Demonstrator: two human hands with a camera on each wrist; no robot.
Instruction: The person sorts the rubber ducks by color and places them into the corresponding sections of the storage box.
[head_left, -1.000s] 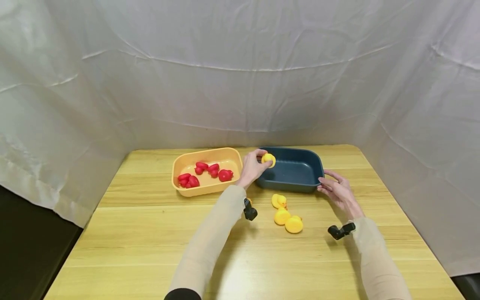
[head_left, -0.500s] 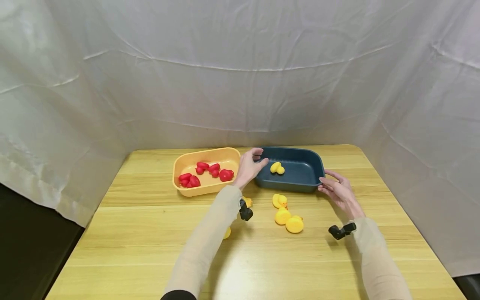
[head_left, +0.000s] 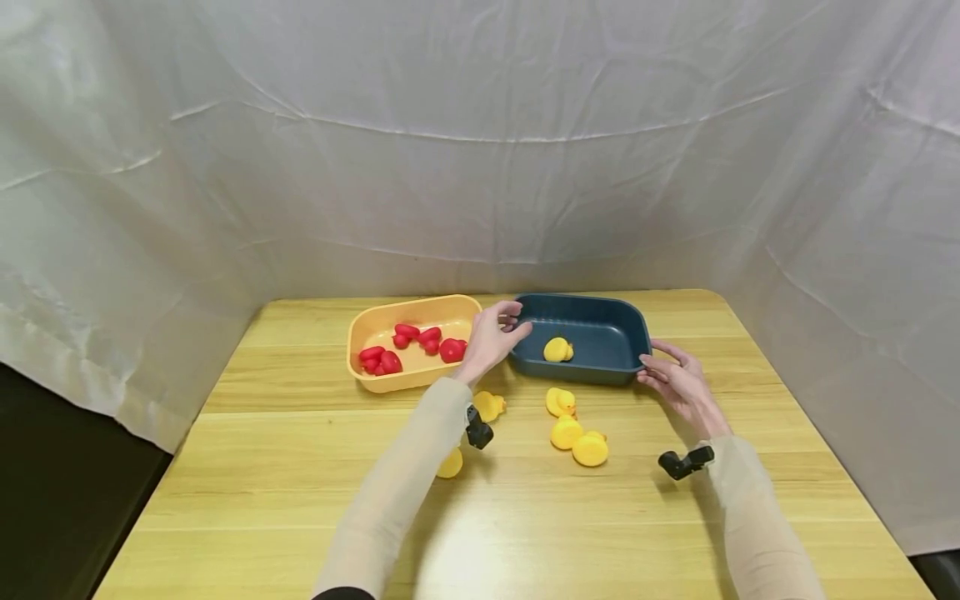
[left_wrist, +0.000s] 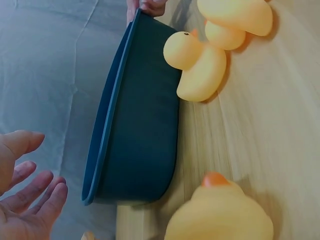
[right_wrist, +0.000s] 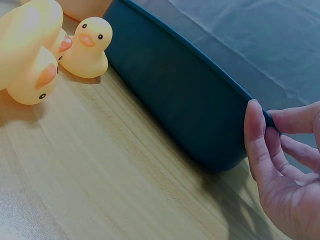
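Observation:
My left hand (head_left: 489, 337) is held over the left end of a dark blue plastic bin (head_left: 573, 371), fingers spread and holding nothing. In the left wrist view its fingers (left_wrist: 37, 192) stand apart from the bin's rim. Inside the bin lies one yellow rubber duck (head_left: 557, 349), tipped over. My right hand (head_left: 675, 385) grips the bin's right front corner; in the right wrist view thumb and fingers pinch the rim there. Three yellow rubber ducks (head_left: 566, 432) lie grouped in front of the bin. Another duck (head_left: 489, 406) and one more (head_left: 450, 464) lie by my left forearm.
To the left stands a light orange bin (head_left: 363, 382) with several red rubber ducks (head_left: 453, 350) in it. Both bins stand near the back of the wooden table (head_left: 285, 467). A pale curtain (head_left: 480, 192) hangs behind and at both sides.
My left hand has let go of a yellow duck, which dropped into the blue bin and rolled toward its front. That hand then drew back slightly left. My right hand stays at the corner.

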